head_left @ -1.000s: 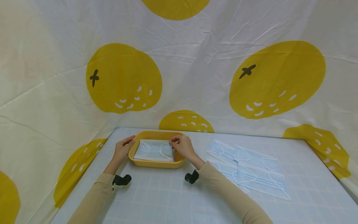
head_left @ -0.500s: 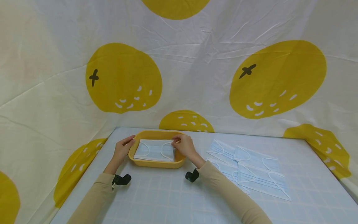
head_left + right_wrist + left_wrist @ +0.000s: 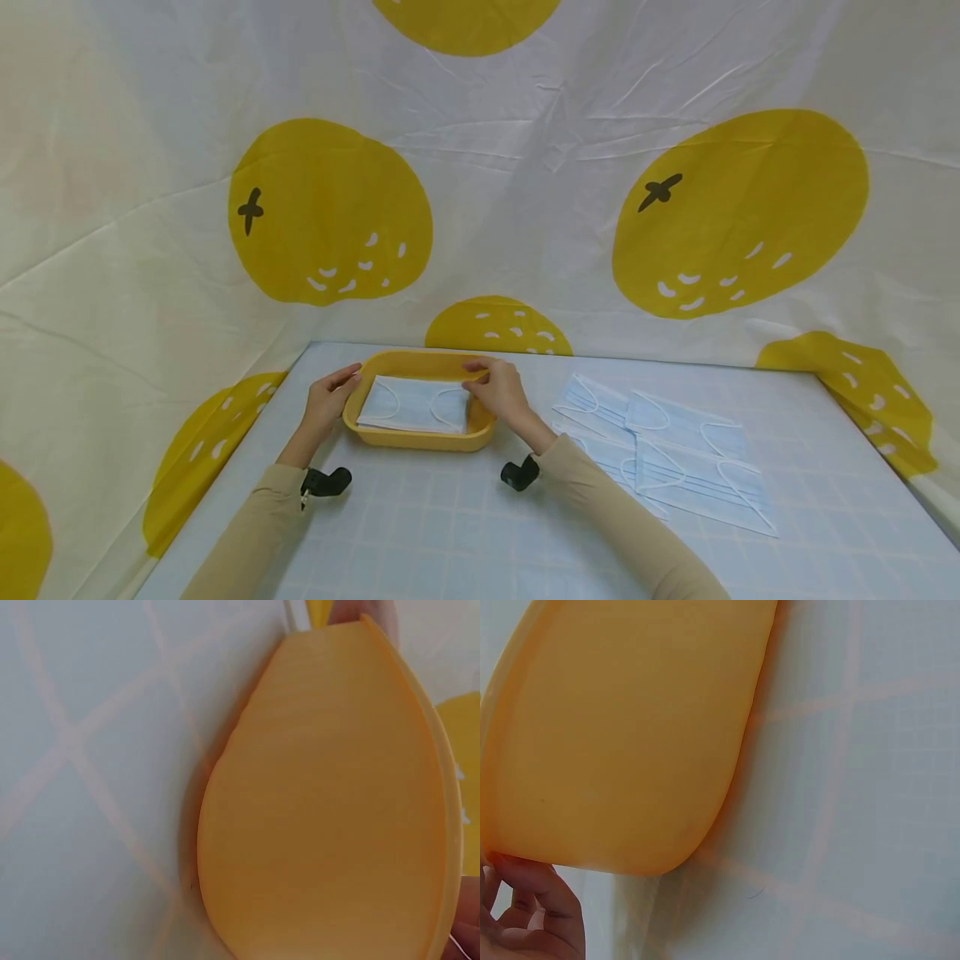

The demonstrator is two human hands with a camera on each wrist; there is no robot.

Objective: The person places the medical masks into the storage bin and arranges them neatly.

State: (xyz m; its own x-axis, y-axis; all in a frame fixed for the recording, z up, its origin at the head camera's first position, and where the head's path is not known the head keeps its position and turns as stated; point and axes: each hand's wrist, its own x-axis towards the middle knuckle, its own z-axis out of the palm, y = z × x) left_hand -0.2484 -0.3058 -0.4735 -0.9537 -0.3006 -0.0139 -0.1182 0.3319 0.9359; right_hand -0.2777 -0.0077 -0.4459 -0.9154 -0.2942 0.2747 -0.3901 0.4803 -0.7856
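A yellow oval tray (image 3: 420, 442) stands at the back left of the table, with blue face masks (image 3: 412, 404) stacked inside it, white ear loops on top. At the tray's left end my left hand (image 3: 326, 404) grips the rim; in the left wrist view its curled fingers (image 3: 551, 896) are at the edge of the tray wall. My right hand (image 3: 501, 390) reaches over the right end, its thumb and fingers pinching the top mask's right corner. In the right wrist view, the wall hides the masks, and a thin white loop shows by the fingers (image 3: 469, 915).
Several more face masks (image 3: 697, 475) lie overlapping on the pale checked tablecloth (image 3: 442, 533), right of the tray. A white curtain (image 3: 525, 225) with yellow fruit prints hangs behind and at the sides. Black wrist cameras (image 3: 327, 482) are strapped at both sleeves.
My right hand has drawn slightly to the right, and the top mask's right end has shifted right and come down flatter. My left hand stays at the tray's left rim.
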